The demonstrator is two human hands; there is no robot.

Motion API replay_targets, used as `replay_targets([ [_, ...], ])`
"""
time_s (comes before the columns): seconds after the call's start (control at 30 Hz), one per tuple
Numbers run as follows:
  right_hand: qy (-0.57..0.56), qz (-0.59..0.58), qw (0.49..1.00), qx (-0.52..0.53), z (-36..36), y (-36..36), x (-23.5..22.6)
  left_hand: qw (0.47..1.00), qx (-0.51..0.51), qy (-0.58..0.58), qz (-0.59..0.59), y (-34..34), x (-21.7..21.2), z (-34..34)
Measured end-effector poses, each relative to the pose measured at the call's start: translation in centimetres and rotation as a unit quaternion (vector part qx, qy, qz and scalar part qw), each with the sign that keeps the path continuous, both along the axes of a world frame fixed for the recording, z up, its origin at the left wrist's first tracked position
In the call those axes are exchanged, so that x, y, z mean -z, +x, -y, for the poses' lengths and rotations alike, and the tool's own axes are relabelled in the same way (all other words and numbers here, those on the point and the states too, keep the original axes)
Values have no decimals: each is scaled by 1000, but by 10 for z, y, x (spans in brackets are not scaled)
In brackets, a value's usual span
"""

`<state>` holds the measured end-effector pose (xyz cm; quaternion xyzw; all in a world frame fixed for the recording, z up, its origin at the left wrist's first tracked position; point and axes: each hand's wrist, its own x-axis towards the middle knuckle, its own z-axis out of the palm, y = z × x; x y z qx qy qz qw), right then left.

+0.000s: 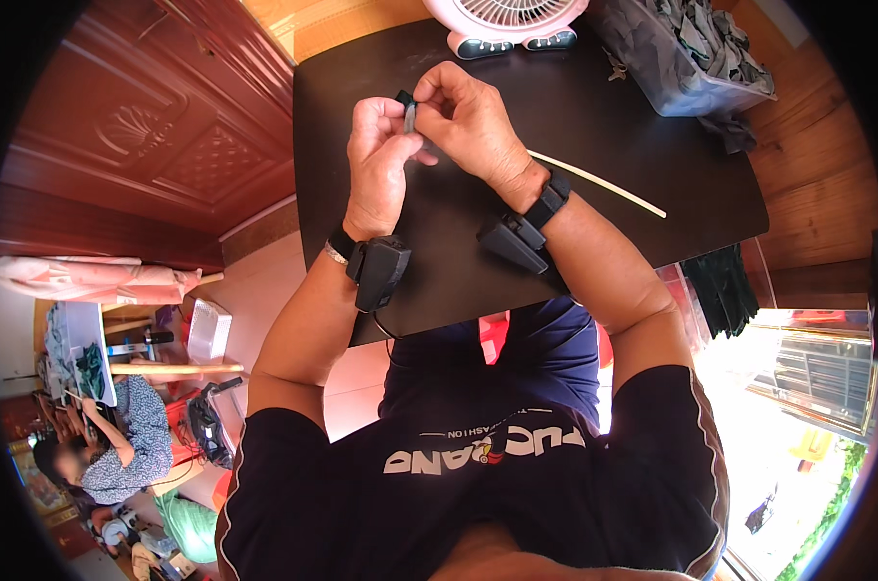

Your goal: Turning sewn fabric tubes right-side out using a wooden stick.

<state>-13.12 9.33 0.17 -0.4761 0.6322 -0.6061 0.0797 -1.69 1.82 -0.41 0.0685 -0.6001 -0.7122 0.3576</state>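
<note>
Carefully, my left hand and right hand pinch a grey-and-dark strip; slackness could drop it onto the surface below.

White lettering on dark shirt

1. Held piece looks like matt cloth.
2. Tabletop is smooth, with a soft sheen.
3. Fan housing is glossy plastic.
4. Bin is smooth, translucent plastic.
5. Scraps are matt, crumpled cloth.
6. Door is glossy, wood-like, relief-patterned.
</note>
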Motion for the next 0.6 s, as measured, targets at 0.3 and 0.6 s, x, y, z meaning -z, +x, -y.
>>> replay_targets([
  [0.3,18,76,989,-123,4,1,1,996,18,87,12,8,1,30],
  [0.6,-26,176,975,-136,8,-3,11,997,18,63,28,6,-7,18],
])
